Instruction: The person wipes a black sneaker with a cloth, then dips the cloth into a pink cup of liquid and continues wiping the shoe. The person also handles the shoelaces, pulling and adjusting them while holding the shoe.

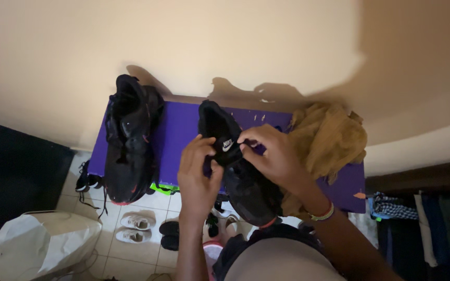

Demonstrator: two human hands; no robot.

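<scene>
At the bottom centre of the frame, the left hand (196, 174) and right hand (274, 156) are both working on one black shoe (240, 171) lying in mid-frame on a purple box (180, 127). The left fingers are pinching the shoe's tongue from the left, while the right fingertips are pressing together on its right edge, probably holding it taut so the opening stays spread. The toe is jutting past the near edge of the box. Just right of the shoe, a tan cloth (329, 138) is lying bunched, touching the right wrist. Further left on the box, the second black shoe (128, 138) is resting alone. Below it, on the floor, small white shoes (136, 227) are sitting beside a white bag (40, 242); what it holds is unclear.
</scene>
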